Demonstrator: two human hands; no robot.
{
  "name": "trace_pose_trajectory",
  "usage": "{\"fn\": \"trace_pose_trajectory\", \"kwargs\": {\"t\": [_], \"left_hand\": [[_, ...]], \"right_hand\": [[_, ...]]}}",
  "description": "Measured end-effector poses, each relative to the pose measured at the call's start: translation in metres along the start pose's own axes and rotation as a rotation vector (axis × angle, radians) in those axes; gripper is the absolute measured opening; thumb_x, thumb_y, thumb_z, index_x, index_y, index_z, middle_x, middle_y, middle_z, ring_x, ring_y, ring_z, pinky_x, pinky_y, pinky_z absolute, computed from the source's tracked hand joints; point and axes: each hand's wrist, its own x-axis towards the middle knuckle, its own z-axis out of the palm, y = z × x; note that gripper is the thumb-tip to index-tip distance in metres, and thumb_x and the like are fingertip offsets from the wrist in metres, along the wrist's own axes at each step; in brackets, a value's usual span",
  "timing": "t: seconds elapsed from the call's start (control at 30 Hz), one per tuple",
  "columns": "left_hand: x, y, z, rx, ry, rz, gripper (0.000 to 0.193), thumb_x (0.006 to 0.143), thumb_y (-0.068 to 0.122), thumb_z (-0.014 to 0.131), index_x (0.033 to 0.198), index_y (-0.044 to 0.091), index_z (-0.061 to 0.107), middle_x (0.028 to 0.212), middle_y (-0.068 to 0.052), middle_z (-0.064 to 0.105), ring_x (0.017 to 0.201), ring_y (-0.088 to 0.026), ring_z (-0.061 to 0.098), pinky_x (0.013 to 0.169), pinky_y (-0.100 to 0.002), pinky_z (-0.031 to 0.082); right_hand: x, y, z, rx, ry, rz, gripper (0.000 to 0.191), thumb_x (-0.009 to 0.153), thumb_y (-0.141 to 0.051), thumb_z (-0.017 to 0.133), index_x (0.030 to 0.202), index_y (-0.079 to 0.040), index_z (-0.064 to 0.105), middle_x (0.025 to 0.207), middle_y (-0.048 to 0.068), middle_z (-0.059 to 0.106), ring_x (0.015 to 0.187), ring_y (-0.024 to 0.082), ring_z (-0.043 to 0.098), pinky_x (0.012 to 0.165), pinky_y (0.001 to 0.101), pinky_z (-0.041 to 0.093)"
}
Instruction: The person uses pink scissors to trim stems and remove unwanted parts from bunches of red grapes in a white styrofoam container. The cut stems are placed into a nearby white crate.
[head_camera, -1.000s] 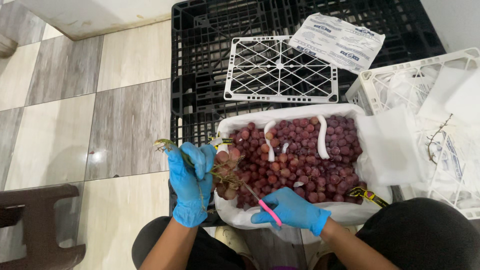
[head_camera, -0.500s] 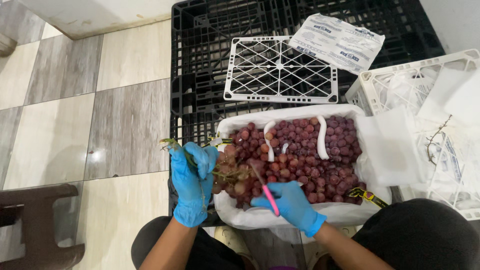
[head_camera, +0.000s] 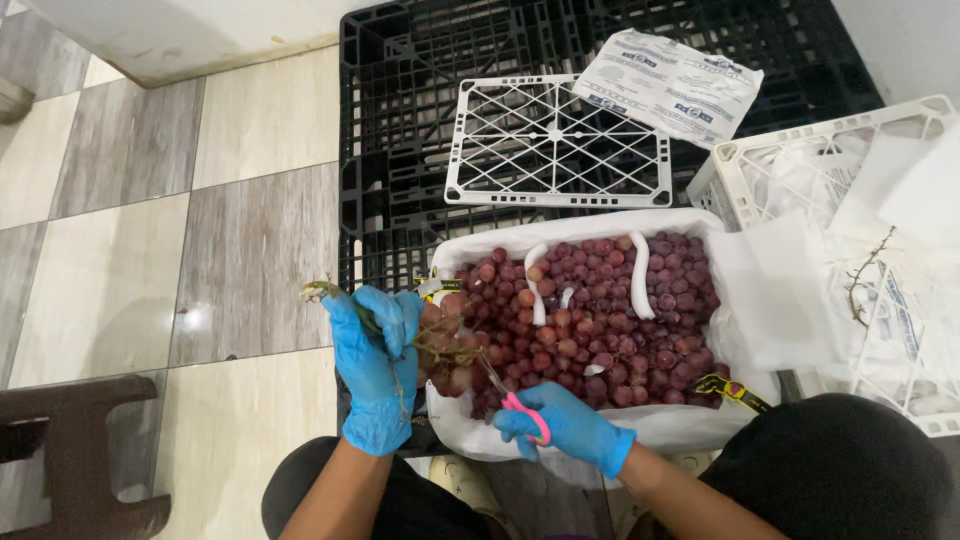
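A: Where is the grape bunch (head_camera: 450, 350) sitting?
B: The left hand (head_camera: 375, 370) is gripping its stem beside the lined crate (head_camera: 560, 445).
A: Right hand (head_camera: 570, 430)?
B: It is closing pink-handled scissors (head_camera: 515, 400) on it. Trimming is seemingly midway; most grapes are remaining.

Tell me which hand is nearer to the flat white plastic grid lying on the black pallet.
Left. The left hand holds a grape stem below and left of the white grid. The right hand, gripping pink-handled scissors, sits lower, at the grape box's near edge.
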Motion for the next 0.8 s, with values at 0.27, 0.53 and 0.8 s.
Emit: {"fn": "trace_pose_trajectory", "kwargs": {"t": [0.27,0.53,0.8], "left_hand": [[-0.003,-0.002,0.000,-0.015,0.026,-0.044,0.061,0.111,0.055,0.041,0.069,0.010,0.043,0.054,0.000,0.033,0.060,-0.015,0.030,0.064,-0.031,0.029],[-0.007,-0.009,-0.001,-0.055,-0.079,-0.073,0.058,0.112,0.053,0.041,0.071,0.011,0.045,0.054,0.000,0.033,0.058,-0.015,0.030,0.067,-0.032,0.032],[-0.011,-0.006,0.000,-0.060,-0.016,-0.130,0.060,0.110,0.055,0.040,0.070,0.010,0.045,0.053,0.001,0.033,0.059,-0.015,0.031,0.064,-0.032,0.030]], "right_hand": [[-0.001,0.006,0.001,-0.025,0.046,-0.100,0.038,0.099,-0.037,0.060,0.093,-0.001,0.074,0.067,0.003,0.068,0.061,0.007,0.056,0.059,0.0240,0.040],[0.008,0.000,0.000,0.052,0.085,-0.138,0.030,0.095,-0.030,0.065,0.092,-0.001,0.070,0.073,0.002,0.069,0.063,0.009,0.061,0.062,0.0244,0.043],[0.000,-0.015,0.000,-0.064,0.155,-0.132,0.032,0.092,-0.030,0.073,0.085,0.001,0.071,0.064,0.002,0.063,0.061,0.008,0.056,0.059,0.0269,0.042]]}}
